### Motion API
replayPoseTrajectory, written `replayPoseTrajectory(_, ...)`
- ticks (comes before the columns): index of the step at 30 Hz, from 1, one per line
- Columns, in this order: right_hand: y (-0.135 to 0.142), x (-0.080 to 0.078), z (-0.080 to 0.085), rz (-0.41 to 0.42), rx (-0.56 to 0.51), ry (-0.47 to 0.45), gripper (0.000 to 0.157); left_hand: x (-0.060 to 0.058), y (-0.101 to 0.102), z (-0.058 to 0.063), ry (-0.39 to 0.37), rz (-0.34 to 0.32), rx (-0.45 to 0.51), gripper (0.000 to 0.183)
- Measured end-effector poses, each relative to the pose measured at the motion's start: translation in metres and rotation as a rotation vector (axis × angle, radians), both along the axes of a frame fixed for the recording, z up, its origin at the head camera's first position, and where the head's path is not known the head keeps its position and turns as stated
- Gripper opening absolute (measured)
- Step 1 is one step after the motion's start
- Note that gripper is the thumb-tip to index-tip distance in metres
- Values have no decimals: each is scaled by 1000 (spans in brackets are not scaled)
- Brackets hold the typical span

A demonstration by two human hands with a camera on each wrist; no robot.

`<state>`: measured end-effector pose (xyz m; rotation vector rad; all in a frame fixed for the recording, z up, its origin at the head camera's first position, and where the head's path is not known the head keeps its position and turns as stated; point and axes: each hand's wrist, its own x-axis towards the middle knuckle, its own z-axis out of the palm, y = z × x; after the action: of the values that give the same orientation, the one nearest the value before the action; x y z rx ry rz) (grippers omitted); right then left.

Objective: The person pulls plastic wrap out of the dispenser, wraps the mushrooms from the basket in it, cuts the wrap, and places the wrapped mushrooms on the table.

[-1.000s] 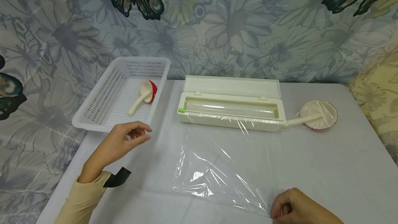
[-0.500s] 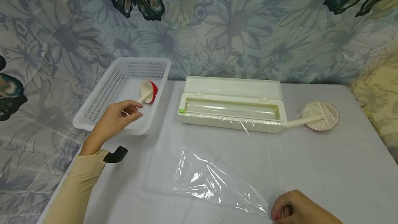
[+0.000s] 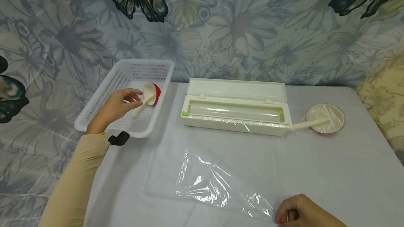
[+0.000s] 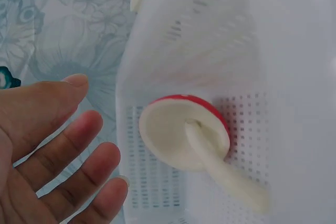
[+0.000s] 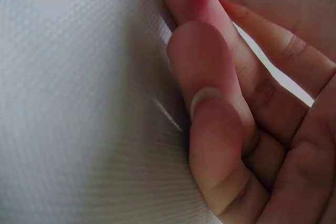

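A toy mushroom (image 3: 149, 94) with a red cap and cream stem lies in the white perforated basket (image 3: 104, 108). My left hand (image 3: 138, 98) reaches into the basket, fingers relaxed, just short of the stem. In the left wrist view the spread fingers (image 4: 97, 129) sit left of the mushroom (image 4: 184, 137) and hold nothing. My right hand (image 3: 285, 215) is at the near table edge and pinches the corner of a clear cling film sheet (image 3: 217, 181). Its curled fingers (image 5: 210, 108) press on the white cloth. The film runs back to the open cream dispenser box (image 3: 236, 116).
A second mushroom (image 3: 325, 117), wrapped in film, lies right of the dispenser. The white-covered table (image 3: 331, 171) stands against a floral butterfly curtain (image 3: 221, 27). The basket sits at the table's back left corner.
My left hand has moved from the table in front of the basket up into it, close to the mushroom. The right hand has stayed on the film corner.
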<state>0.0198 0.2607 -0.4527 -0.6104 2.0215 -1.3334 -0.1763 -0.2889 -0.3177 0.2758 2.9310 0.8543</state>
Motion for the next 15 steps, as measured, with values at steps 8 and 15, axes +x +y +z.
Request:
replayPoseTrajectory(8, 0, 2, -1, 6, -20, 14, 6, -28, -3, -4, -67, 6, -6, 41)
replayPoseTrajectory(15, 4, 0, 0, 7, -61, 17, 9, -48, -7, -14, -157, 8, -13, 45)
